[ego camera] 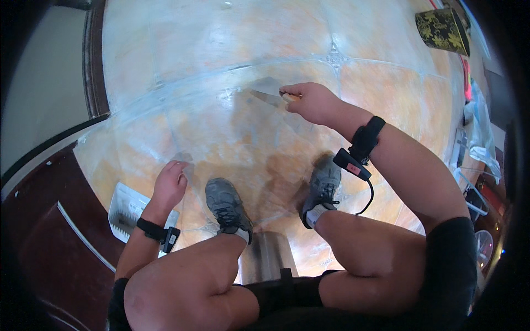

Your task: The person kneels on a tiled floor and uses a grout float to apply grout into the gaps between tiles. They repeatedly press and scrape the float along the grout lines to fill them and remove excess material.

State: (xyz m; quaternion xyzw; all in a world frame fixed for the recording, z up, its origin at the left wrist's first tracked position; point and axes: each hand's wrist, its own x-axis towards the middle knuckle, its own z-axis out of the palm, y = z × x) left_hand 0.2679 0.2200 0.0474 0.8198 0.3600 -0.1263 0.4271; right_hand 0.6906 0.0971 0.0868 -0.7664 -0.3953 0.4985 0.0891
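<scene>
My right hand (pixel 308 101) grips the pale orange handle of a flat-bladed tool, whose thin grey blade (pixel 266 97) points left over the tiled floor (pixel 372 87). It looks like a putty knife or scraper; whether the blade touches the tiles cannot be told. My left hand (pixel 170 182) hangs low at the left with loosely curled fingers and no object visible in it. Just below it, a white plastic basket (pixel 120 207) stands on the floor, partly hidden by my left forearm. Both wrists carry black straps with small devices.
My grey shoes (pixel 225 200) rest on the tiles. A metallic cylinder-like object (pixel 267 252) lies between my legs. Dark red panelling (pixel 49 231) borders the left. At right stand a black bin with gold flowers (pixel 441 29), a plastic bag (pixel 480 128) and assorted items.
</scene>
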